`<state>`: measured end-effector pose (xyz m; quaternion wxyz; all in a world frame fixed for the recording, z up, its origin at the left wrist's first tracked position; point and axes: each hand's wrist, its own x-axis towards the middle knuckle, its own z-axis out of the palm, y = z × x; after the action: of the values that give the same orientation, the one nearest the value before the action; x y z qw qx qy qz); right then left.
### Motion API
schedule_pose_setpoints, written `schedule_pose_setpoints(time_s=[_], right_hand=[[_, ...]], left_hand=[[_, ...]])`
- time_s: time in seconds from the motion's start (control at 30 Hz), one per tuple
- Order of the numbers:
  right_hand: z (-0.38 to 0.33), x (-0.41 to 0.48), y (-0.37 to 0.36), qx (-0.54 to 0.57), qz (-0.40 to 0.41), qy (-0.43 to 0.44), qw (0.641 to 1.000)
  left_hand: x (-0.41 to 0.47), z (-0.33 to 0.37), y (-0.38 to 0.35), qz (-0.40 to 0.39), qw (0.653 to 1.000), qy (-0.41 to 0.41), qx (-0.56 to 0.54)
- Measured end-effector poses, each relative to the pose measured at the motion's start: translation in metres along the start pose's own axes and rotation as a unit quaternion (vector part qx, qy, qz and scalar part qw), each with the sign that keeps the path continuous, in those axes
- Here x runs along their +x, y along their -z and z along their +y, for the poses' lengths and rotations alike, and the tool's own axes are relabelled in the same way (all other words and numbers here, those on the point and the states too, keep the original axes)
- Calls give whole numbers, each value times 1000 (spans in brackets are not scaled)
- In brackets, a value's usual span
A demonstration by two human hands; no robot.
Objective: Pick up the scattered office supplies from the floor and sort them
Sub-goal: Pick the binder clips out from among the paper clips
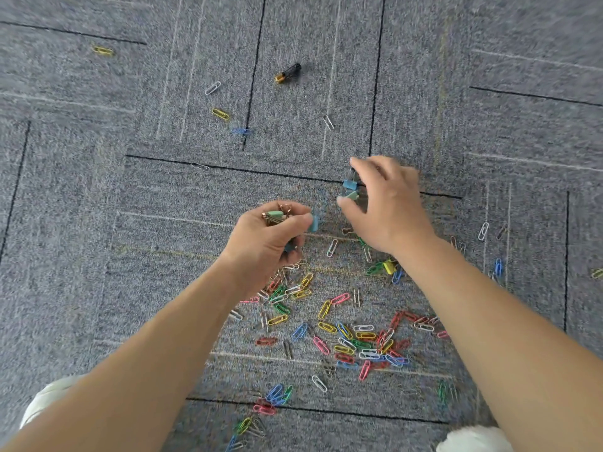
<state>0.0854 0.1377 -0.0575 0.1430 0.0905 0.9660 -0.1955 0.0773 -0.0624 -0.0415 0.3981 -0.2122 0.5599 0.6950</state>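
Observation:
Several coloured paper clips (pixel 342 331) lie scattered on the grey carpet below my hands. My left hand (pixel 270 236) grips a bunch of binder clips (pixel 275 215), a green one with metal handles on top. A teal binder clip (pixel 314 223) sits by its thumb tip. My right hand (pixel 388 203) hovers with spread fingers over a blue binder clip (pixel 349 183) and a green binder clip (pixel 352 194) on the floor. Its thumb touches the green one, and neither clip is lifted. A yellow binder clip (pixel 388 266) lies under my right wrist.
A black and gold battery (pixel 287 73) lies farther out on the carpet. Stray paper clips sit at the far left (pixel 102 50), centre (pixel 221 114) and right (pixel 483 230). My knees in white cloth show at the bottom left corner (pixel 49 399) and the bottom right.

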Motion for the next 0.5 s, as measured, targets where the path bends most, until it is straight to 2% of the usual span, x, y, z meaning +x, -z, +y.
schedule_pose_setpoints(time_s=[0.13,0.37,0.5], right_hand=[[-12,-1,-3,-59,-23,10,998],[-6,-20,-18,-57,56,101,992],[-11,-22,-19,-58,56,116,990]], left_hand=[[-4,2,-3,-12,1000,6,13],[-10,6,-2,-24,979,67,-192],[-10,8,2,-42,968,61,-240]])
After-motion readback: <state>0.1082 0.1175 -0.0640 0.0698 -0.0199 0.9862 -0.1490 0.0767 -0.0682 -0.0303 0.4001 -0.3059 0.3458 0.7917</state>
